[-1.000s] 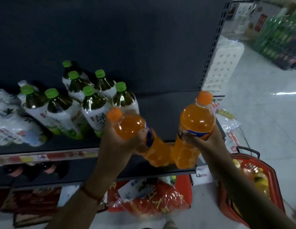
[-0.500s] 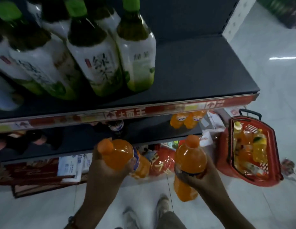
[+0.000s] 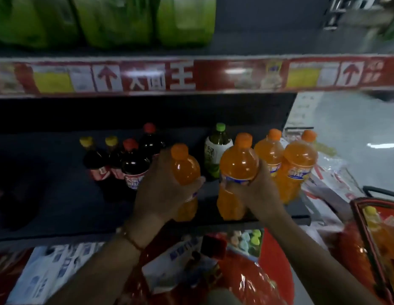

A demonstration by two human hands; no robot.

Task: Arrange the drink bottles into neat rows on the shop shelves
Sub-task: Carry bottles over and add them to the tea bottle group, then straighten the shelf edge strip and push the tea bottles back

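My left hand grips an orange soda bottle round its middle, just above the front of the lower dark shelf. My right hand holds a second orange soda bottle upright, its base at the shelf's front edge. Two more orange bottles stand on the shelf right of my right hand. A green-capped tea bottle stands behind and between my hands. Dark cola bottles with red and yellow caps stand to the left.
The upper shelf's red price strip runs across the top, with green tea bottles above it. A red basket with more bottles sits on the floor at right. Red packaged goods lie below the shelf.
The view has dropped to the lower shelf. Both hands have carried their orange bottles forward from over the floor to the front of this shelf, beside the other orange bottles.
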